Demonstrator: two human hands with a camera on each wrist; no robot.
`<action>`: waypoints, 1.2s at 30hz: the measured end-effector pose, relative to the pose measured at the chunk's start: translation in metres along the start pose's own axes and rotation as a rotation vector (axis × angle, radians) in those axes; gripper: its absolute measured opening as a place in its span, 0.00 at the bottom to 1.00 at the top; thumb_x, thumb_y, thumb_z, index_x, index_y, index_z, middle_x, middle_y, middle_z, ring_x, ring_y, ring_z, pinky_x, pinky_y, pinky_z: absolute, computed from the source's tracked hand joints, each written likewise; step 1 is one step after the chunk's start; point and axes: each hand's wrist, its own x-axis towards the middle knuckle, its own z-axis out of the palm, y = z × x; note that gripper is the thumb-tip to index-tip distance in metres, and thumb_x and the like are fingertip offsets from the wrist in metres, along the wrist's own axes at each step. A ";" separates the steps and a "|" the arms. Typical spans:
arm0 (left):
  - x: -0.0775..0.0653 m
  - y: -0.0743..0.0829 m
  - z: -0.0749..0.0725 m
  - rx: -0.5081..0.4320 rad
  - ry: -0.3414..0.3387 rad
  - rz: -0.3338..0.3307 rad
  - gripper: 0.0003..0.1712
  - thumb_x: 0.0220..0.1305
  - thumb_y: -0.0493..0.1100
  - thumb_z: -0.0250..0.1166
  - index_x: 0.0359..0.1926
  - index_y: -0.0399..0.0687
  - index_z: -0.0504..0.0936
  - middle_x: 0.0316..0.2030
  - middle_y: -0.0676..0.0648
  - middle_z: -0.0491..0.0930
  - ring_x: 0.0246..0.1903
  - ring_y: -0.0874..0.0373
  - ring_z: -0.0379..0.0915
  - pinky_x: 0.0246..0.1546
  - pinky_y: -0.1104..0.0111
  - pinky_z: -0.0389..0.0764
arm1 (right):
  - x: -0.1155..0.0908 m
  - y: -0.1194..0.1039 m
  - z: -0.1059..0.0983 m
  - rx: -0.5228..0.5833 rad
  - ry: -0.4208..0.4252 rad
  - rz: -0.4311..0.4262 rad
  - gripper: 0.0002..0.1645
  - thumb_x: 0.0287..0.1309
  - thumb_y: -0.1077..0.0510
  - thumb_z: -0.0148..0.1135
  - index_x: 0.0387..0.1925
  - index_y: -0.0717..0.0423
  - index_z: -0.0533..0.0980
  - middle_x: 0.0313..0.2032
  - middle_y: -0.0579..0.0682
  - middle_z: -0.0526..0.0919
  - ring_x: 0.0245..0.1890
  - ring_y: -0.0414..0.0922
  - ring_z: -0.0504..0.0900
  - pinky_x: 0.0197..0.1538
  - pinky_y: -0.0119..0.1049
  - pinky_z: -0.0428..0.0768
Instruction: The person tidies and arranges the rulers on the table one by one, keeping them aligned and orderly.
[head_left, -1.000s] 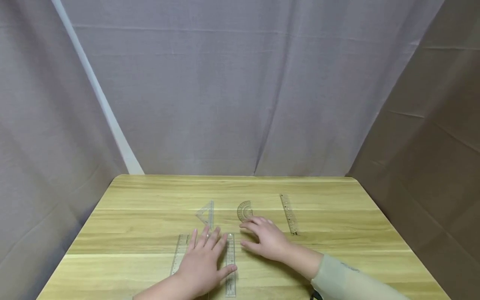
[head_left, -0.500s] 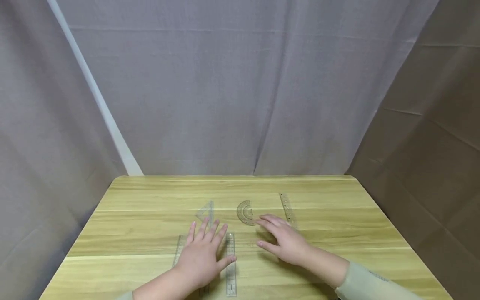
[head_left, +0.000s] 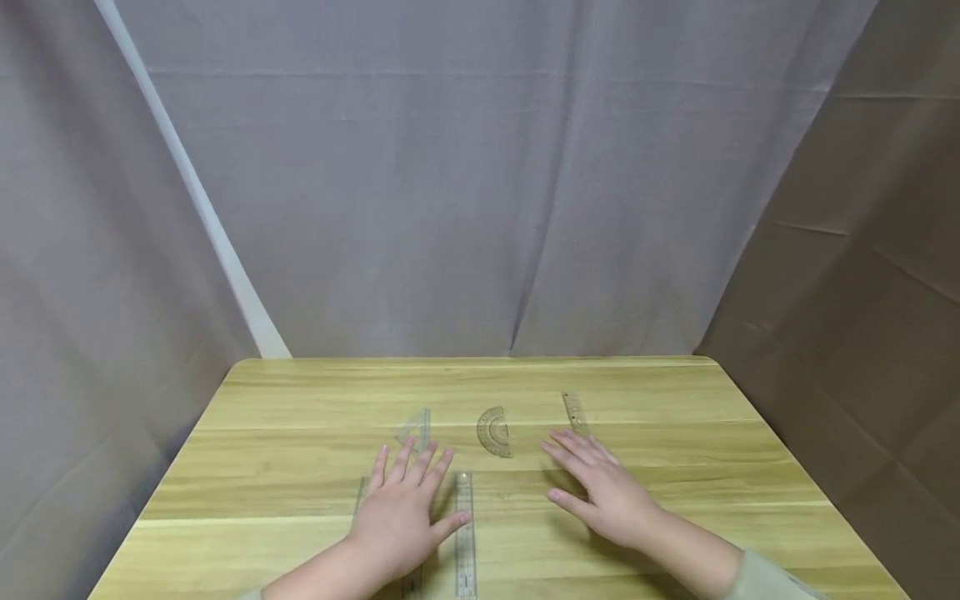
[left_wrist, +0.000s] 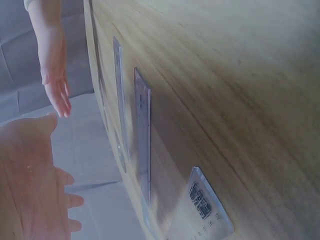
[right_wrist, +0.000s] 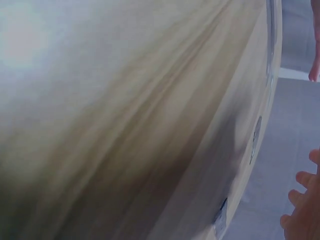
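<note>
My left hand [head_left: 401, 517] hovers palm down with fingers spread, holding nothing. Beneath and beside it lie a clear straight ruler [head_left: 466, 550], a second narrow ruler [left_wrist: 142, 135], and a wider clear ruler [left_wrist: 215, 210] with a dark printed square; the hand partly hides them in the head view. Just beyond its fingertips is a transparent set square [head_left: 425, 423]. A clear protractor [head_left: 486, 429] lies between the two hands. My right hand [head_left: 607, 496], fingers extended and empty, is over the near end of a short ruler [head_left: 573, 408] and covers part of it.
The wood-grain table [head_left: 270, 467] has rounded far corners. Grey curtains [head_left: 390, 208] hang behind it and on the left, with a brownish one [head_left: 847, 292] on the right. A pale strip [head_left: 202, 196] shows between the left and back curtains.
My right hand has moved right, away from the protractor and over the short ruler's near end. My left hand keeps nearly the same place. The rulers, set square and protractor lie as before.
</note>
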 end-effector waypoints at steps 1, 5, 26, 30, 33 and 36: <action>0.000 0.000 0.000 -0.003 0.004 -0.001 0.51 0.63 0.80 0.41 0.77 0.57 0.56 0.76 0.47 0.52 0.76 0.43 0.36 0.72 0.42 0.33 | -0.001 0.001 0.000 0.003 0.000 0.002 0.41 0.66 0.40 0.61 0.76 0.37 0.57 0.75 0.45 0.57 0.75 0.50 0.54 0.74 0.56 0.49; 0.000 0.000 0.000 -0.009 0.020 0.000 0.49 0.64 0.77 0.48 0.77 0.56 0.57 0.76 0.46 0.52 0.76 0.42 0.37 0.72 0.42 0.34 | -0.007 0.007 -0.001 0.000 0.014 -0.002 0.41 0.65 0.41 0.61 0.76 0.37 0.58 0.75 0.44 0.56 0.75 0.51 0.54 0.75 0.53 0.47; 0.019 0.011 -0.001 -0.011 -0.010 0.009 0.51 0.64 0.79 0.41 0.77 0.56 0.55 0.77 0.47 0.48 0.76 0.41 0.34 0.72 0.42 0.31 | -0.011 0.030 -0.006 -0.031 0.031 0.014 0.39 0.65 0.42 0.62 0.74 0.44 0.63 0.75 0.48 0.58 0.73 0.55 0.58 0.76 0.51 0.45; 0.027 0.019 -0.001 -0.012 -0.026 0.013 0.51 0.64 0.79 0.41 0.78 0.56 0.55 0.77 0.47 0.48 0.76 0.42 0.33 0.72 0.43 0.30 | -0.010 0.035 -0.008 -0.024 0.024 0.050 0.39 0.65 0.42 0.61 0.74 0.43 0.62 0.75 0.49 0.58 0.74 0.55 0.56 0.75 0.56 0.47; 0.034 0.025 0.000 -0.016 -0.046 0.009 0.51 0.64 0.79 0.40 0.78 0.57 0.54 0.77 0.48 0.47 0.76 0.43 0.33 0.71 0.43 0.29 | -0.009 0.037 -0.010 -0.012 0.019 0.067 0.39 0.66 0.42 0.61 0.75 0.42 0.61 0.75 0.49 0.58 0.74 0.56 0.55 0.75 0.56 0.48; 0.041 0.031 0.000 -0.020 -0.060 0.012 0.50 0.64 0.79 0.40 0.78 0.58 0.53 0.78 0.49 0.47 0.76 0.44 0.32 0.71 0.44 0.29 | -0.008 0.039 -0.011 -0.018 0.020 0.075 0.39 0.66 0.41 0.61 0.75 0.42 0.61 0.75 0.50 0.59 0.74 0.57 0.56 0.74 0.58 0.49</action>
